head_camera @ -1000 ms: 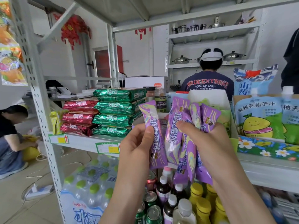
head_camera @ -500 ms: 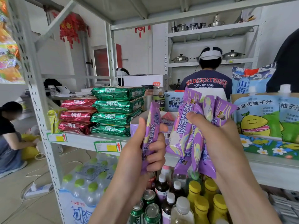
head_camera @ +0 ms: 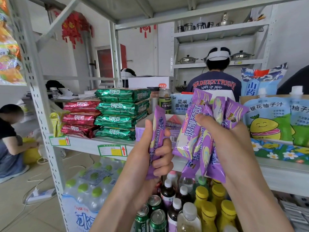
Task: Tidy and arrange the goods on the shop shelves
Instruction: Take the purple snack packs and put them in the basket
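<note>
My left hand grips a single purple snack packet, held upright in front of the shelf. My right hand holds a fanned bunch of several purple packets of the same kind, thumb pressed across their fronts. Both hands hover just in front of an open purple display box that stands on the white metal shelf. The inside of the box is mostly hidden behind the packets.
Stacks of green packs and red packs lie left of the box. Juice pouches stand on the right. Below are bottles, cans and wrapped water bottles. People work behind and at far left.
My left hand closed its fingers round the single packet and turned it upright, apart from the bunch. Both hands moved slightly up and toward the shelf.
</note>
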`<state>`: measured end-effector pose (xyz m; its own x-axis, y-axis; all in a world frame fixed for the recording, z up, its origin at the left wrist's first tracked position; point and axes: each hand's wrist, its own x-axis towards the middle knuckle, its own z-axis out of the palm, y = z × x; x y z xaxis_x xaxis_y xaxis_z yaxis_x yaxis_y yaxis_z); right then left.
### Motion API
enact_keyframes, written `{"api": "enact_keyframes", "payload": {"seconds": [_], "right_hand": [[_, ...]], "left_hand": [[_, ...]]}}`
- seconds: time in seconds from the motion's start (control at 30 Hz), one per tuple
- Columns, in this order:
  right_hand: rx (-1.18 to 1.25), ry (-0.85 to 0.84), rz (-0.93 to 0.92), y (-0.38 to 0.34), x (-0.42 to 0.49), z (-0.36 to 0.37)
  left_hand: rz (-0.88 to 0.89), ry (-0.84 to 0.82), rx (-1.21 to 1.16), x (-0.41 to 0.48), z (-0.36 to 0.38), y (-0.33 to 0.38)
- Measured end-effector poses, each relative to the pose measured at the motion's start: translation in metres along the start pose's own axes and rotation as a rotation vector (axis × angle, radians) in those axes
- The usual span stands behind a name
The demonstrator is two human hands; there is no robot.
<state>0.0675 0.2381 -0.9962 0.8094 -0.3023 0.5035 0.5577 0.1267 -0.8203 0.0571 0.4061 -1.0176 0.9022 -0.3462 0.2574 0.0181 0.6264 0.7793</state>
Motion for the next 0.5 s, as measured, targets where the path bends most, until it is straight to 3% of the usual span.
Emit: {"api": "enact_keyframes", "payload": {"seconds": [0.03,0.07,0.5], "right_hand": [[-0.034,-0.057,-0.021,-0.004,-0.017,-0.001],[0.048,-0.042,-0.036,-0.003,-0.005,0.002],[-0.033,0.025,0.000,-0.016,-0.029,0.003]], "left_hand": [[-0.002,-0.003,0.019,0.000,0.000,0.000],[-0.005,-0.008,0.027,0.000,0.000,0.000],[-0.020,-0.049,0.006,-0.001,-0.003,-0.002]]}}
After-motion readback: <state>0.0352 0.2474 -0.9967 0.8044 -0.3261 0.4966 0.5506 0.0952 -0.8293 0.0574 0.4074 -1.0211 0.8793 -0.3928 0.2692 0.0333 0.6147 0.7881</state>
